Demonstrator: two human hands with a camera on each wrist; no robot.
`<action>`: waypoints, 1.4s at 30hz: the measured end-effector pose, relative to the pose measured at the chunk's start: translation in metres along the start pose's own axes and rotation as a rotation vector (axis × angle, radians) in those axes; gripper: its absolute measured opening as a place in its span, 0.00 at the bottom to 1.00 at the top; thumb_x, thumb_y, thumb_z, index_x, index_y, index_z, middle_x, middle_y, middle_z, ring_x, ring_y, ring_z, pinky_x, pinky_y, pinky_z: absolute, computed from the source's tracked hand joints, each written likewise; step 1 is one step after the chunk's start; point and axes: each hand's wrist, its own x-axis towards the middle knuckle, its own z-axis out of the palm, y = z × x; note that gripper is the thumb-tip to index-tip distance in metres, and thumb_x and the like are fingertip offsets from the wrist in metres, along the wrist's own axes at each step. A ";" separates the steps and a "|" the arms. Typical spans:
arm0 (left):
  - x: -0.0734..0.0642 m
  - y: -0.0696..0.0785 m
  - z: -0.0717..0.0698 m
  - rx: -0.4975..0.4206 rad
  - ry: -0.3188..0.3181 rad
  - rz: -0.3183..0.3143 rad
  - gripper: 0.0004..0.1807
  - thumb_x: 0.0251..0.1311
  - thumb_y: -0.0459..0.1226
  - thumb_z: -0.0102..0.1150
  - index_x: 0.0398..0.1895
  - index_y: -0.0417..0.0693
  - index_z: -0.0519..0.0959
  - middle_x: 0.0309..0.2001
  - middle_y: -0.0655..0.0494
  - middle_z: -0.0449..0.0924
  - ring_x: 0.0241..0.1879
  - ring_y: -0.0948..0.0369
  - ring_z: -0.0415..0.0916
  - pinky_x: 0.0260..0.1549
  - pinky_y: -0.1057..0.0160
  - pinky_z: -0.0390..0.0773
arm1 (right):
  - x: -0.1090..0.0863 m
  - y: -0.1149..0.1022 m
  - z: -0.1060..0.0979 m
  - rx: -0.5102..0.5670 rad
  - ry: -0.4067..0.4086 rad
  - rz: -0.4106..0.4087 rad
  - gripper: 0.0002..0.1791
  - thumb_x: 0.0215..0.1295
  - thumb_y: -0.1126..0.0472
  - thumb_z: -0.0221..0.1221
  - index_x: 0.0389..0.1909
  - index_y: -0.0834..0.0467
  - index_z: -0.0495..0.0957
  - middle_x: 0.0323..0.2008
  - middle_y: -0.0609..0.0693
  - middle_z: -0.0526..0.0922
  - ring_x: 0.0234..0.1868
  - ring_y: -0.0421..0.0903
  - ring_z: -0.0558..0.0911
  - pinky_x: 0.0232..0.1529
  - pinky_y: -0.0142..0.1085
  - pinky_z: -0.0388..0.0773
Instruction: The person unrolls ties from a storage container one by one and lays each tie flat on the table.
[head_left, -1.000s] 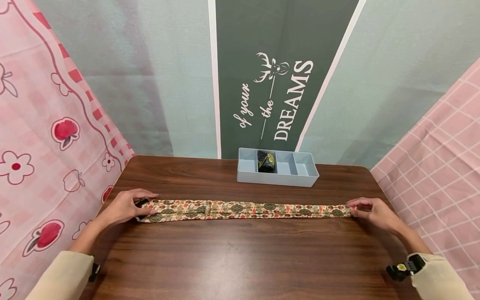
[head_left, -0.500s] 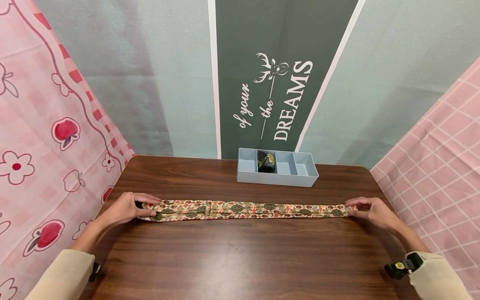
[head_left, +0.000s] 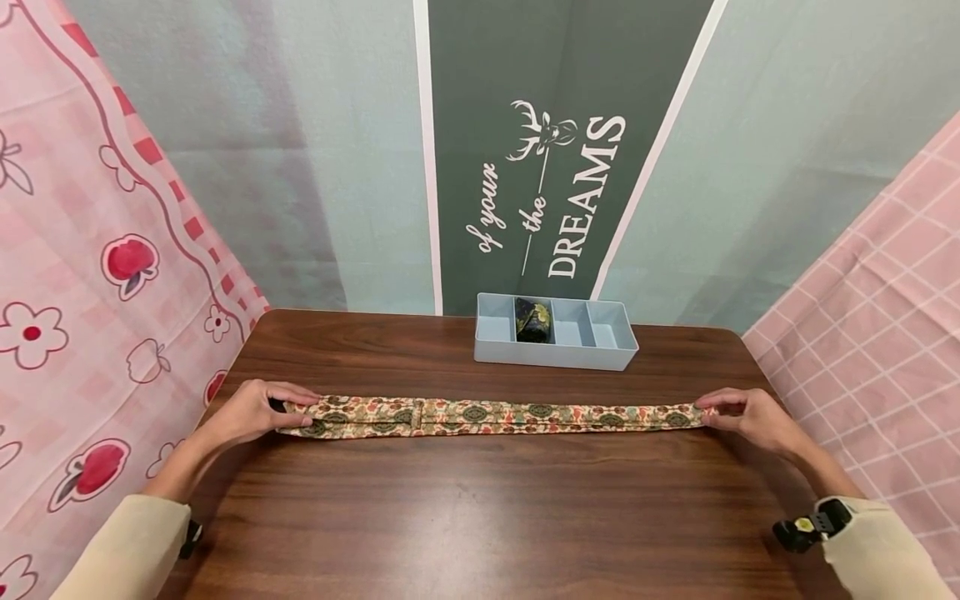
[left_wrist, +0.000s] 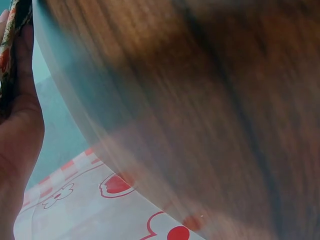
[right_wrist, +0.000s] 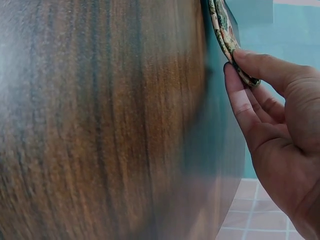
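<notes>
A cream necktie (head_left: 510, 415) with a red and green pattern is stretched sideways across the wooden table, its wide end at the left and its back seam and keeper loop facing up. My left hand (head_left: 251, 410) grips the wide end, thumb on the near edge and fingers on the far edge; a dark patch shows under the palm. At the narrow end, my right hand (head_left: 753, 421) pinches the tie between thumb and fingers. The right wrist view shows this pinch closely on the folded tip (right_wrist: 245, 70). In the left wrist view only a strip of tie (left_wrist: 7, 55) shows.
A light blue divided tray (head_left: 555, 354) stands at the table's back edge. One compartment holds a rolled dark necktie (head_left: 533, 322) with yellow flowers. The brown wooden table (head_left: 465, 517) extends toward me. Patterned curtains hang behind and at both sides.
My left fingers have slid slightly inward over the wide end, covering most of the dark patch at its tip. The right hand keeps its pinch. The whole head view has shifted slightly.
</notes>
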 end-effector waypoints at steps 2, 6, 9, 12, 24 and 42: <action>0.002 0.001 -0.002 -0.003 -0.004 -0.011 0.12 0.53 0.34 0.82 0.42 0.50 0.94 0.43 0.55 0.92 0.47 0.66 0.87 0.45 0.81 0.76 | 0.000 -0.001 -0.002 0.010 -0.001 -0.005 0.10 0.62 0.67 0.74 0.44 0.58 0.91 0.41 0.50 0.92 0.42 0.25 0.83 0.38 0.19 0.77; 0.005 0.002 -0.006 -0.021 0.000 -0.016 0.12 0.53 0.34 0.82 0.42 0.50 0.94 0.43 0.54 0.92 0.47 0.67 0.87 0.46 0.81 0.76 | 0.001 0.000 -0.006 0.019 -0.001 -0.036 0.09 0.62 0.68 0.74 0.43 0.57 0.92 0.41 0.48 0.92 0.43 0.24 0.83 0.39 0.19 0.76; 0.008 0.003 -0.009 -0.038 0.009 -0.019 0.13 0.52 0.33 0.82 0.42 0.50 0.94 0.44 0.53 0.92 0.47 0.68 0.87 0.46 0.81 0.76 | 0.002 0.000 -0.009 0.023 0.002 -0.046 0.10 0.61 0.68 0.74 0.43 0.56 0.92 0.42 0.49 0.92 0.44 0.24 0.83 0.40 0.18 0.76; 0.010 0.003 -0.012 -0.052 0.020 -0.030 0.13 0.52 0.33 0.82 0.42 0.49 0.94 0.44 0.50 0.92 0.48 0.71 0.86 0.46 0.81 0.76 | 0.003 0.000 -0.013 0.027 -0.002 -0.047 0.10 0.61 0.68 0.75 0.43 0.56 0.92 0.42 0.50 0.92 0.44 0.24 0.83 0.41 0.18 0.76; 0.029 0.011 -0.025 -0.031 0.020 -0.068 0.13 0.53 0.35 0.82 0.44 0.51 0.94 0.46 0.51 0.92 0.48 0.71 0.85 0.42 0.79 0.77 | 0.014 -0.006 -0.032 0.009 0.015 -0.006 0.10 0.62 0.66 0.74 0.45 0.58 0.91 0.42 0.40 0.91 0.44 0.22 0.82 0.41 0.18 0.77; 0.070 0.015 -0.032 -0.008 -0.013 -0.109 0.12 0.57 0.39 0.81 0.44 0.52 0.94 0.48 0.52 0.91 0.51 0.61 0.86 0.38 0.75 0.75 | 0.030 0.001 -0.052 0.068 0.014 0.164 0.17 0.66 0.62 0.73 0.52 0.69 0.87 0.39 0.43 0.93 0.38 0.28 0.86 0.37 0.22 0.79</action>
